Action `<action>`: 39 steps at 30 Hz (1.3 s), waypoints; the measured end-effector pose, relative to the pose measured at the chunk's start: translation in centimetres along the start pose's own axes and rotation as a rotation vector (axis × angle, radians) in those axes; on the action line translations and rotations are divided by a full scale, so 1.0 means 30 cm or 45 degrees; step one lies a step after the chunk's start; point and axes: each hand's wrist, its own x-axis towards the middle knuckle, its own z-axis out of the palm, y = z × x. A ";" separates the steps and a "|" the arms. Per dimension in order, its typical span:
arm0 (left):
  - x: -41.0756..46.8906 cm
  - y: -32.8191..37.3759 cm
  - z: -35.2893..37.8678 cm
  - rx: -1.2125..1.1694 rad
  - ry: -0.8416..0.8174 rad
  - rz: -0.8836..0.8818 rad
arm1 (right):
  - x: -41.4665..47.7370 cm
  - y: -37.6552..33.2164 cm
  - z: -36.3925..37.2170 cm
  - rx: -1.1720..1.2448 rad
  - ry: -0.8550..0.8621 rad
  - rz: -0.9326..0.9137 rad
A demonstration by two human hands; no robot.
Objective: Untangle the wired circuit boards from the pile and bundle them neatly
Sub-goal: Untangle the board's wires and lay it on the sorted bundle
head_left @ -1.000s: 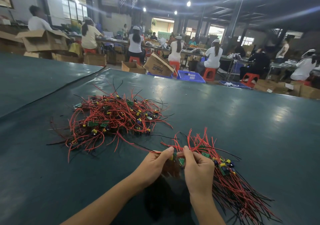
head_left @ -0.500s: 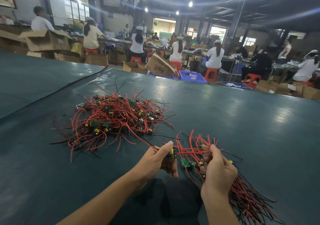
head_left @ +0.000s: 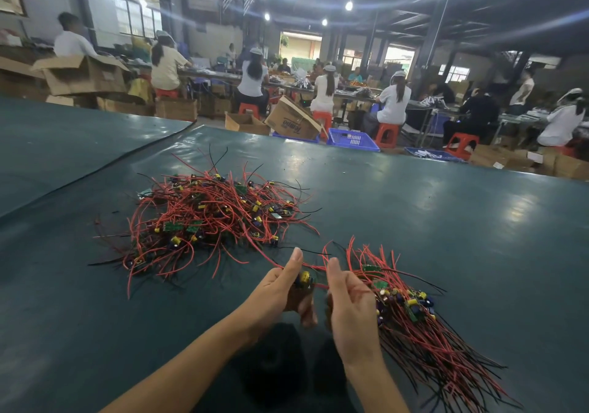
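Observation:
A tangled pile [head_left: 210,221] of small green circuit boards with red and black wires lies on the dark green table [head_left: 446,228], left of centre. A sorted bundle [head_left: 424,333] of the same boards lies at the right, its wires fanned toward the near right. My left hand [head_left: 280,294] grips one board [head_left: 304,280] with a yellow and purple capacitor; its red wire trails back into the pile. Close beside it, my right hand [head_left: 350,301] pinches the red wire running from that board, at the bundle's left edge.
The table's far edge [head_left: 350,148] runs across the middle of the view. Beyond it stand cardboard boxes [head_left: 291,122], blue crates [head_left: 352,140], red stools and several seated workers at long benches. A second table surface [head_left: 63,145] lies at the left.
My right hand has come back left from the bundle toward my left hand and now pinches the wire. My left hand has lifted slightly with the board.

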 end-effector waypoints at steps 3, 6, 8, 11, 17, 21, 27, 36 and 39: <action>-0.008 0.008 0.001 0.086 0.056 -0.121 | -0.023 -0.009 0.017 -0.024 -0.300 0.057; -0.003 0.017 -0.001 0.183 0.123 -0.166 | -0.032 -0.010 0.018 -0.175 -0.291 0.020; 0.001 0.019 -0.014 0.244 0.082 -0.131 | -0.025 -0.009 0.016 -0.203 -0.132 0.088; 0.006 0.000 -0.054 0.432 0.184 0.061 | 0.000 -0.001 -0.008 -0.025 0.208 0.398; 0.029 -0.044 -0.211 1.440 0.791 0.515 | 0.028 -0.026 -0.051 0.537 0.524 0.643; 0.033 -0.043 -0.299 1.640 0.990 0.418 | 0.030 -0.040 -0.063 0.723 0.588 0.676; 0.030 -0.046 -0.397 1.588 1.080 0.093 | 0.030 -0.027 -0.052 0.704 0.487 0.704; 0.013 -0.041 -0.488 1.599 0.983 -0.131 | 0.028 -0.021 -0.030 0.482 0.450 0.598; 0.012 -0.051 -0.483 1.638 0.948 -0.145 | 0.025 -0.019 -0.027 0.458 0.438 0.595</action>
